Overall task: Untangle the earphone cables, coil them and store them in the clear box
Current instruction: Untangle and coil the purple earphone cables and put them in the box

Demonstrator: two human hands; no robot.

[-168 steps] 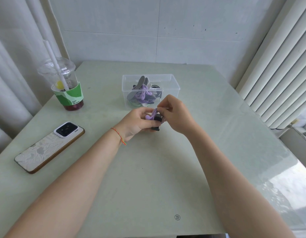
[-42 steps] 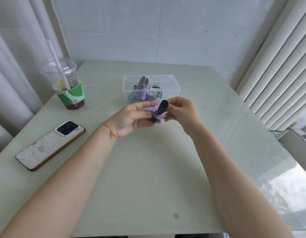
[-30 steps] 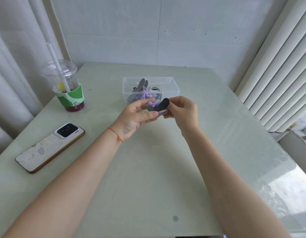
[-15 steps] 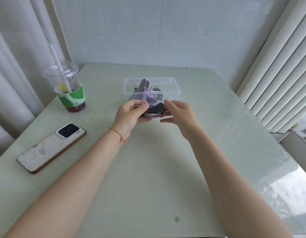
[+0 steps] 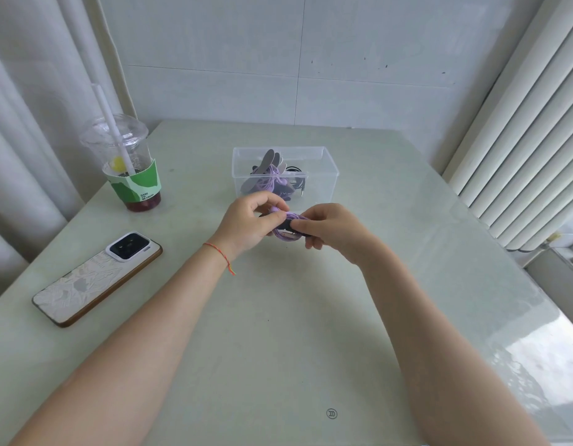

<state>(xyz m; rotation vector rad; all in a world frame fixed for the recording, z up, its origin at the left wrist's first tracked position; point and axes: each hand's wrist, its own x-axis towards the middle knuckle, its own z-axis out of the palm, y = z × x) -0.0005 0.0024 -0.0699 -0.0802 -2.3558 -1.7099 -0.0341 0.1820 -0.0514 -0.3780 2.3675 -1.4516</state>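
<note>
I have the purple earphone coil (image 5: 286, 232) pinched between both hands just above the table (image 5: 278, 333), a little in front of the clear box (image 5: 330, 175). My left hand (image 5: 249, 222) curls its thumb and fingers onto the left side of the bundle, and my right hand (image 5: 331, 231) pinches the black strap (image 5: 286, 225) that lies across the loops, fingertips pressed down on it. I judge this to be the fastening step: the cable already looks wound, and the strap is being closed around it. The box behind already holds other bundles, purple and dark cable with grey straps standing up, so I reckon much of the job is done. Next I need to press the strap shut without letting the loops spring apart, then lift the bundle over the near wall and drop it inside. A phone (image 5: 97, 278) and a drink cup (image 5: 129, 165) sit well off to my left.
</note>
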